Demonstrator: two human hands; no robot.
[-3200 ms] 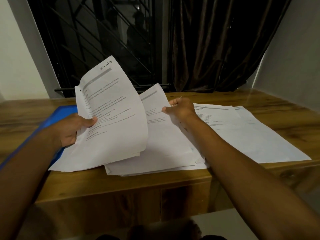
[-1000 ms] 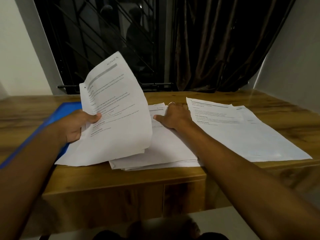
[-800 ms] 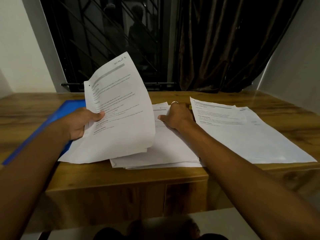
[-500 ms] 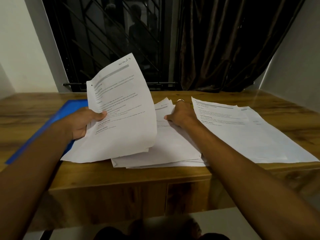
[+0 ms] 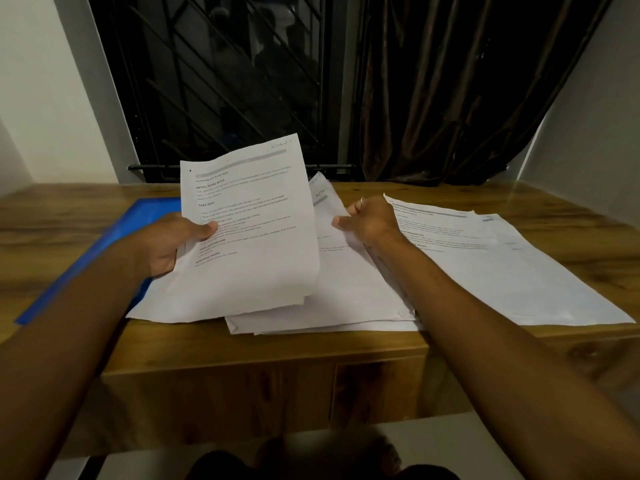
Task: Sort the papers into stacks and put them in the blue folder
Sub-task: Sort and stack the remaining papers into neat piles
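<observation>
While the left hand point(image 5: 166, 244) grips a raised sheaf point(image 5: 249, 230) and the right hand point(image 5: 367, 220) pinches upper sheets point(image 5: 325, 206) of the middle pile point(image 5: 346, 289), blue folder point(image 5: 138, 216) lying left of that pile, one sheet should be separated, heading checked.

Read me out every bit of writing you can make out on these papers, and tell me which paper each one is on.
"INITIAL SCENE SETUP": heading on the sheet in the left hand.
"TASK GOAL": heading lower on that sheet.
Its handwritten corner note and small print: too blurred.
Middle pile held by the right hand: handwritten corner note, maybe "SECTION", unsure.
Right pile: print too blurred.
</observation>
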